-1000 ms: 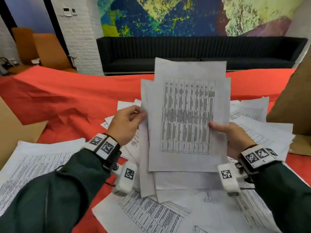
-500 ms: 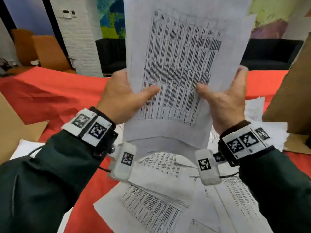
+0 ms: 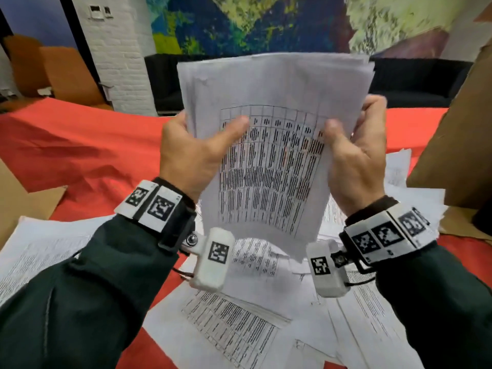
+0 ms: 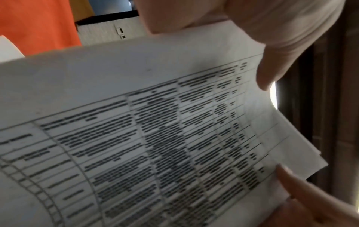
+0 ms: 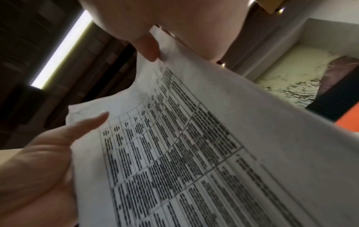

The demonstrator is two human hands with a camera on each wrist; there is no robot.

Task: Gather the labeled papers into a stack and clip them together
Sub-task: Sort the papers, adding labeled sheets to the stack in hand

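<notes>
A stack of papers printed with dense tables stands upright in the air before me, above the table. My left hand grips its left edge, thumb across the front and fingers behind. My right hand grips the right edge the same way. The sheets' top edges lie nearly flush. The left wrist view shows the stack of papers with the thumb on its front. In the right wrist view the stack of papers is pinched between thumb and fingers. No clip shows in any view.
Loose printed sheets lie scattered on the red tablecloth below my hands, with another pile at the left. Brown cardboard stands at the right and a flat piece lies at the left. A black sofa lines the back wall.
Both hands lifted the papers off the table pile and stood them upright. From half a second ago the stack dropped lower and its sheets drew together with edges more even.
</notes>
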